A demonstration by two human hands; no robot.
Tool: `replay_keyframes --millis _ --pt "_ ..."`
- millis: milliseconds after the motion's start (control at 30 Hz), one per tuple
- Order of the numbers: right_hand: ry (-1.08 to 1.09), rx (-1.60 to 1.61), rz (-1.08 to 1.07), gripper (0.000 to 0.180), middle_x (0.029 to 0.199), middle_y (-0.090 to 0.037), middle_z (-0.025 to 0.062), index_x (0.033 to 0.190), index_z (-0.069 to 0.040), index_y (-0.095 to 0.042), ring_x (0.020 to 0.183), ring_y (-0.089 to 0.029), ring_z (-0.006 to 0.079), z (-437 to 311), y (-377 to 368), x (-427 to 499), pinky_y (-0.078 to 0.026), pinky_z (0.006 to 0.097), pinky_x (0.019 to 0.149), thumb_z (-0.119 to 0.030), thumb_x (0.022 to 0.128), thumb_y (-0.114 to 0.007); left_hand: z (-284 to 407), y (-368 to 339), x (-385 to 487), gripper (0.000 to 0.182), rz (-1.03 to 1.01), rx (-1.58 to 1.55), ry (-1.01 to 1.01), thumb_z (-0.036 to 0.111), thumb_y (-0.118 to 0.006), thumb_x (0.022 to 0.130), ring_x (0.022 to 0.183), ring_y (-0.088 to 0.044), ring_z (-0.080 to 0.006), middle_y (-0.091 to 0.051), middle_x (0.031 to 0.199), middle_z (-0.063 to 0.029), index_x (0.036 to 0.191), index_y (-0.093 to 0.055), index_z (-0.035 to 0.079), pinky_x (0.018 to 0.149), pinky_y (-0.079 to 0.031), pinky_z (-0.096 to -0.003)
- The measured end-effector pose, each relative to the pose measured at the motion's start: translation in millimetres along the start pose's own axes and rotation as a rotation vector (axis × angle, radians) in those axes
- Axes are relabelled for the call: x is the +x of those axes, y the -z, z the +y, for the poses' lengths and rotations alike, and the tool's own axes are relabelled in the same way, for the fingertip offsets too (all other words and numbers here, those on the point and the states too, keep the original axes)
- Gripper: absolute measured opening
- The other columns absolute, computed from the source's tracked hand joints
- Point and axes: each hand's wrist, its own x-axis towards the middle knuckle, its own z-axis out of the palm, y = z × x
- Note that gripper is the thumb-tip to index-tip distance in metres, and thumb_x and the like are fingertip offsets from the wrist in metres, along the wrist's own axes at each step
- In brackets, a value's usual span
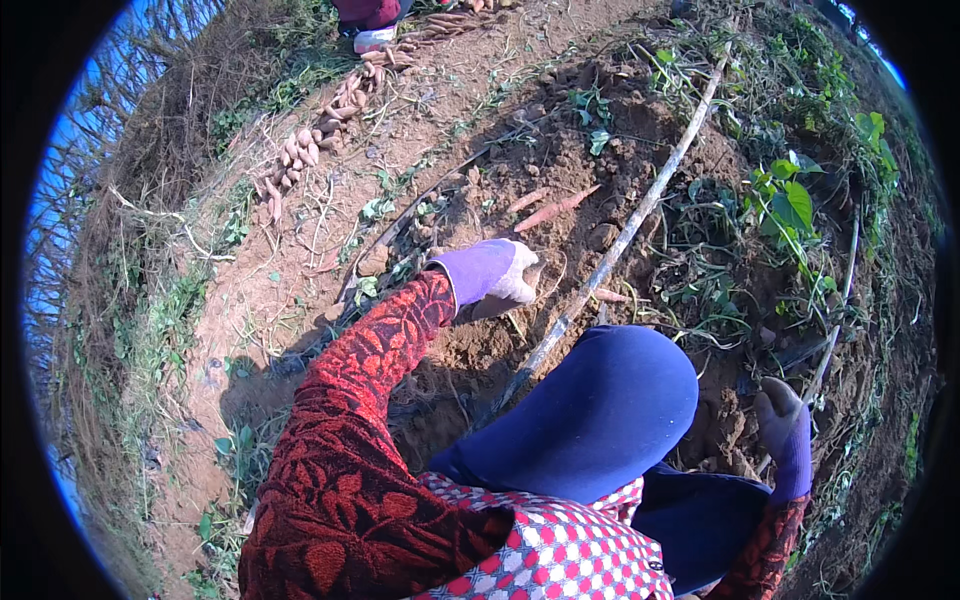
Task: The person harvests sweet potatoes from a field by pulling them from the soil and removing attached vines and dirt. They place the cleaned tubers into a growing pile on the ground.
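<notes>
My left hand (pixel 496 279), in a purple and pale work glove, reaches low over loose dug soil (pixel 480 345). Its fingers curve around something brownish, with a thin root looping beside the fingertips; whether it is gripped or only touched is unclear. Just beyond lie a long reddish sweet potato (pixel 559 208) and a shorter one (pixel 527 199). Another sweet potato (pixel 611 295) shows past the wooden pole (pixel 645 199), which slants from my leg to the far right. My right hand (pixel 781 424), gloved alike, is curled beside a thinner stick (pixel 846 289); its grip is unclear.
A long row of sweet potatoes (pixel 300 154) curves along the ground at left. At its far end is another person's shoe (pixel 375 39). Green vines (pixel 787 202) tangle on the right, and dry brush (pixel 142 202) borders the left. My bent blue-clad knee (pixel 600 405) juts between my hands.
</notes>
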Motion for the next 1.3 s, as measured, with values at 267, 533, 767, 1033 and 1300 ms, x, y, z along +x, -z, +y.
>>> replay_keyframes --millis 267,533,767,1033,1300 --pt "-0.102 -0.112 -0.039 0.025 0.09 -0.073 0.008 0.112 0.001 -0.068 0.083 -0.067 0.0139 13 9 -14 -0.054 0.0305 0.076 -0.014 0.093 -0.062 9 -74 10 0.055 -0.181 0.522 0.011 0.047 -0.077 0.072 0.116 -0.059 -0.0332 -0.064 0.119 -0.0135 0.112 -0.075 0.009 0.098 -0.045 -0.0492" --pt "-0.15 -0.091 -0.059 0.025 0.09 -0.072 0.0045 0.116 0.0 -0.067 0.082 -0.066 0.012 16 8 -11 -0.053 0.0293 0.074 -0.012 0.094 -0.063 -17 -63 -7 0.041 -0.001 0.286 0.04 0.041 -0.074 0.075 0.114 -0.059 -0.034 -0.064 0.114 -0.0135 0.098 -0.075 0.007 0.092 -0.05 -0.0481" --pt "-0.124 -0.102 -0.05 0.022 0.091 -0.071 0.006 0.111 0.002 -0.067 0.083 -0.066 0.0112 21 3 -4 -0.054 0.0286 0.076 -0.013 0.095 -0.062 -28 -67 -18 0.035 0.1 0.255 0.017 0.038 -0.071 0.076 0.108 -0.062 -0.0342 -0.065 0.107 -0.0145 0.092 -0.072 0.006 0.092 -0.052 -0.0446" --pt "-0.042 -0.173 -0.07 0.023 0.088 -0.069 0.0063 0.112 0.0 -0.066 0.078 -0.065 0.0139 10 3 6 -0.054 0.0308 0.072 -0.013 0.094 -0.062 -58 -10 -99 0.054 0.077 -0.116 0.21 0.041 -0.076 0.072 0.096 -0.068 -0.0357 -0.07 0.104 -0.0199 0.108 -0.067 0.002 0.083 -0.055 -0.0437" --pt "-0.161 -0.095 -0.076 0.031 0.1 -0.073 0.0079 0.12 0.001 -0.065 0.089 -0.067 0.0142 12 4 0 -0.054 0.0306 0.082 -0.017 0.096 -0.065 -29 -59 -48 0.048 0.058 0.272 0.054 0.041 -0.071 0.078 0.116 -0.06 -0.0303 -0.063 0.119 -0.0125 0.116 -0.07 0.012 0.099 -0.048 -0.0438"
